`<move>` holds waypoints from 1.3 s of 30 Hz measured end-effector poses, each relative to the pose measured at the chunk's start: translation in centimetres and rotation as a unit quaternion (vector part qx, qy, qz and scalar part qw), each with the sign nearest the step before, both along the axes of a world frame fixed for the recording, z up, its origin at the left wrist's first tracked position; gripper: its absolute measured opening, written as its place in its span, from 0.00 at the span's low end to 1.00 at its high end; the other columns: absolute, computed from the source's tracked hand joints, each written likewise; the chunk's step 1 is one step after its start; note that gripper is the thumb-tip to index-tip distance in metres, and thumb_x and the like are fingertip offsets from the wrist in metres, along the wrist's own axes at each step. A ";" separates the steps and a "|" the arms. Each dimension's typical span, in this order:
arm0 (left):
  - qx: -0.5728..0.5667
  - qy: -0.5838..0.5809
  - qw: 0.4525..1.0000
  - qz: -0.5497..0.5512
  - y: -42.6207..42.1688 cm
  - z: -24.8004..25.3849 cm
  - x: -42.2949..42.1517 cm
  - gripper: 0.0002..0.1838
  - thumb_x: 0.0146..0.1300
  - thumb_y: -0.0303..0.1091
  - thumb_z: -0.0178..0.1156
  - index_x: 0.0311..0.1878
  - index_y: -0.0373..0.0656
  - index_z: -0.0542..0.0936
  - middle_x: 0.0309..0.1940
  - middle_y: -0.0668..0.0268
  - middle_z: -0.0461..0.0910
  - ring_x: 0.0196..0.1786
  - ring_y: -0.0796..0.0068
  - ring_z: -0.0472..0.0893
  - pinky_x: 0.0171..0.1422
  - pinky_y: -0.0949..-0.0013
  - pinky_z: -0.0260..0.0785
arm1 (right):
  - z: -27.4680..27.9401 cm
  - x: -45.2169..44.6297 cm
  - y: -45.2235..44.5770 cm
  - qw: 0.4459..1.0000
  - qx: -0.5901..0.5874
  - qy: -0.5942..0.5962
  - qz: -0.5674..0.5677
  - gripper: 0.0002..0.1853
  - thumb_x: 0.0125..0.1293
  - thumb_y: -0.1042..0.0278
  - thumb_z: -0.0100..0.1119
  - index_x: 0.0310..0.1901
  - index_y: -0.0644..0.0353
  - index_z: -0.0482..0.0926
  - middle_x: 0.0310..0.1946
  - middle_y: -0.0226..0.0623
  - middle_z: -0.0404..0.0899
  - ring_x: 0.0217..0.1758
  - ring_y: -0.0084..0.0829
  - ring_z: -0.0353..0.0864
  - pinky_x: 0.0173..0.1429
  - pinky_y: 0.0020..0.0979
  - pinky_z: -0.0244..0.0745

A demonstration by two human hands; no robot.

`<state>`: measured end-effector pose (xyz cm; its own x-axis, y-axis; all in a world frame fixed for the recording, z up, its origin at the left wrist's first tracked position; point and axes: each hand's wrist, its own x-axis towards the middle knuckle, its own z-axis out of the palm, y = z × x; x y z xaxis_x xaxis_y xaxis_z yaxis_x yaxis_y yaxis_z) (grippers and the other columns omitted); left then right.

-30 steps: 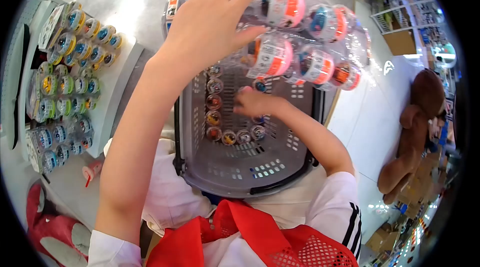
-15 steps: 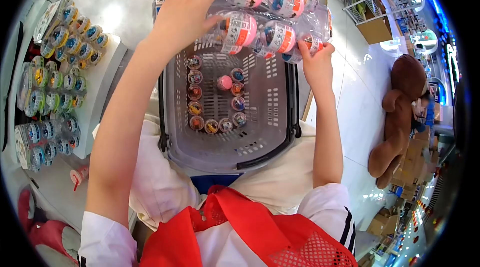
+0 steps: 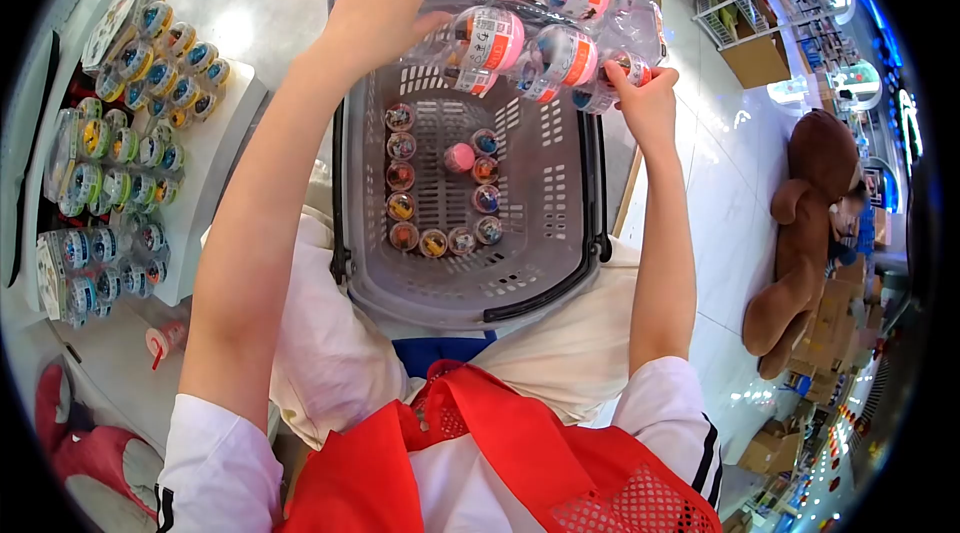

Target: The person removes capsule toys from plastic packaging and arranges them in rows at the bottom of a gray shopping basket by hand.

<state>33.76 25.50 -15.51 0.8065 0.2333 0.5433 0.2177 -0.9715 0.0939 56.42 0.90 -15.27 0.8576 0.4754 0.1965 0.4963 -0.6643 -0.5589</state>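
Note:
A clear plastic package [image 3: 625, 31] of capsules with pink bases and orange-and-white labels lies across the far end of a grey basket [image 3: 430, 298]. My left hand [image 3: 385, 13] rests on the package's left part, fingers spread. At its near right corner my right hand [image 3: 645, 98] pinches the package by a capsule, thumb and fingers together. Inside the basket, small round capsules [image 3: 401, 176] form a U-shaped row along the left, near and right sides. One pink capsule [image 3: 459, 157] lies inside that U.
On the left, a white shelf [image 3: 215, 148] bears several packs of capsules [image 3: 125, 168]. A pink cup [image 3: 165, 338] with a red straw and a red-and-grey plush [image 3: 95, 458] are at lower left. A brown plush [image 3: 800, 243] and cardboard boxes [image 3: 825, 323] are at right.
My right hand has come up out of the basket to the package's right corner. The pink capsule now lies free in the basket. My left hand remains on the package.

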 end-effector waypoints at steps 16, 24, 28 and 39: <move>-0.071 0.050 0.996 -0.006 0.2 4.9 -0.2 0.26 0.54 0.38 0.63 0.55 0.40 0.69 0.58 0.57 0.70 0.55 0.53 0.73 0.55 0.58 0.68 | -7.1 -9.5 -1.0 0.486 0.020 0.792 0.369 0.32 0.66 0.46 0.51 0.66 0.58 0.61 0.56 0.36 0.72 0.52 0.32 0.76 0.50 0.39 0.76; -0.092 0.013 0.996 0.016 -0.2 6.0 -0.1 0.22 0.52 0.37 0.64 0.49 0.40 0.73 0.53 0.59 0.75 0.46 0.55 0.78 0.51 0.59 0.70 | -30.3 -6.1 11.3 0.679 0.242 0.690 0.065 0.25 0.66 0.49 0.52 0.55 0.61 0.71 0.46 0.39 0.76 0.45 0.36 0.78 0.53 0.38 0.74; -0.102 0.001 0.995 0.007 0.4 6.8 0.7 0.21 0.50 0.37 0.66 0.47 0.39 0.75 0.48 0.60 0.78 0.42 0.57 0.80 0.45 0.60 0.72 | -36.9 -5.5 13.9 0.710 0.287 0.640 0.061 0.25 0.62 0.48 0.56 0.52 0.61 0.73 0.44 0.40 0.77 0.45 0.39 0.78 0.53 0.41 0.73; -0.112 -0.011 0.994 -0.013 1.4 5.9 1.4 0.21 0.49 0.36 0.66 0.45 0.38 0.75 0.46 0.60 0.78 0.40 0.57 0.80 0.42 0.61 0.73 | -40.0 -5.2 16.0 0.898 -0.031 0.419 0.126 0.27 0.55 0.48 0.61 0.50 0.59 0.74 0.44 0.40 0.78 0.47 0.40 0.77 0.53 0.42 0.71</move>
<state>35.16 26.94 -9.64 0.8018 0.3303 0.4979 0.1885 -0.9306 0.3138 51.21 16.93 -55.31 0.5550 0.6634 -0.5019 0.0570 -0.6322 -0.7727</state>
